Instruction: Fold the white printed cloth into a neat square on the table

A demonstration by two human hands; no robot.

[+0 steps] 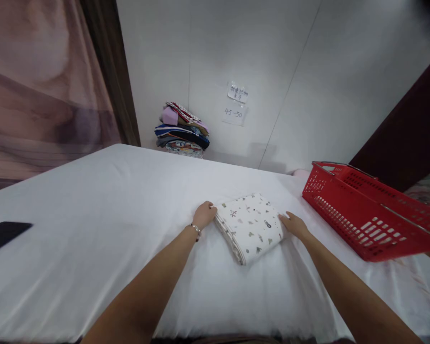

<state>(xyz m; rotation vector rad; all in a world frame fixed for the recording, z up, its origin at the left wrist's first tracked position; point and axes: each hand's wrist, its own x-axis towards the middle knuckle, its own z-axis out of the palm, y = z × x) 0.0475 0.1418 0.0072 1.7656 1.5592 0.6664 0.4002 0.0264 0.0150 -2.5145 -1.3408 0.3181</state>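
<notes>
A folded white cloth (252, 224) with small scattered prints lies on the white-covered table, its stacked layers showing along the left edge. My left hand (204, 215) pinches its upper left corner between thumb and fingers; a bracelet circles that wrist. On the opposite side, my right hand (294, 225) is closed on the right edge of the cloth, thumb on top. The undersides of the fingers are hidden.
A red plastic basket (365, 220) stands to the right. Folded clothes (182, 129) are piled at the back by the wall, near paper notes (234, 113). A flat black object (5, 236) lies at the left. A curtain (46, 86) hangs far left.
</notes>
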